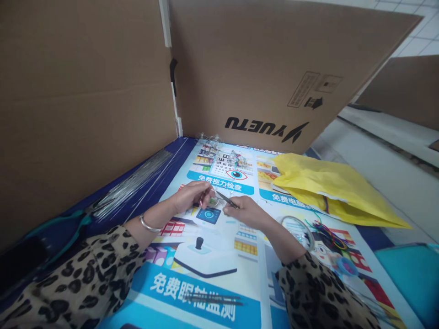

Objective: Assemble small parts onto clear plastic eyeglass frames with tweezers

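Observation:
My left hand point(194, 197), with a silver bangle point(150, 224) at its wrist, pinches a small loop of thin wire point(214, 197) near the middle of the view. From the right, my right hand point(245, 211) holds a slim dark pointed tool point(227, 199), its tip close to the wire and the left fingertips. Whether the tip touches the wire is too small to tell. Both hands are above a printed poster point(212, 237) that covers the table.
Cardboard panels point(274, 59) stand behind and at left. Thin wires point(133, 185) lie left, near a teal-edged tray point(61, 237). A yellow bag point(329, 187), a clear ring point(310, 235) and coloured cords point(334, 235) lie right. Tangled wire pieces point(236, 160) lie beyond the hands.

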A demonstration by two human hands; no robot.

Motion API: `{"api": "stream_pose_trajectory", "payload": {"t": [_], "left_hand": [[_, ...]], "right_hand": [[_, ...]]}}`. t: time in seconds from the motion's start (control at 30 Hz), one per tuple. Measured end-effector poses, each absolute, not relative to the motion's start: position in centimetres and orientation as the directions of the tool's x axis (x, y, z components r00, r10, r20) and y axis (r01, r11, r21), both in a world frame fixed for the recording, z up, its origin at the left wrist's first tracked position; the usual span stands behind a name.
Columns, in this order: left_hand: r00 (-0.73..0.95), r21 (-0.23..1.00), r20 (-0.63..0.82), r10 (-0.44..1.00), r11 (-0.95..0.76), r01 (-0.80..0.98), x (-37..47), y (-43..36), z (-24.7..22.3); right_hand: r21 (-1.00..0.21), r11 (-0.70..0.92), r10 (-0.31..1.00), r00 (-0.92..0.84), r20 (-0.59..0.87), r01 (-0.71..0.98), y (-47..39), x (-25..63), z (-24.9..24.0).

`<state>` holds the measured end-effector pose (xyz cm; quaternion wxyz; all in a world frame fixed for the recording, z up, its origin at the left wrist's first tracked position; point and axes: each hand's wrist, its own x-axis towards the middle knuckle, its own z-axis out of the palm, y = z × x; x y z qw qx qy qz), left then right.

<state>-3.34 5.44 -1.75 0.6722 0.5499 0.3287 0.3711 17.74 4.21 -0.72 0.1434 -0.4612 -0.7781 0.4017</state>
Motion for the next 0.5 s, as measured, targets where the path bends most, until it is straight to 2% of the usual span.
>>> {"api": "stream_pose_trajectory", "payload": {"t": [0.23, 0.5], "left_hand": [[0.434, 1.000, -0.008, 0.901, 0.004, 0.009, -3.15, 5.03, -1.37], [0.452, 0.992, 0.022, 0.892, -0.076, 0.102, -3.22, 5.00, -1.31]], "right_hand": [[-0.744, 0.271, 0.829, -0.541, -0.142, 0.610, 4.25, 17.79, -0.90], [-0.735, 0.277, 0.829, -0.540, -0.143, 0.619, 4.33, 17.78, -1.13]]}}
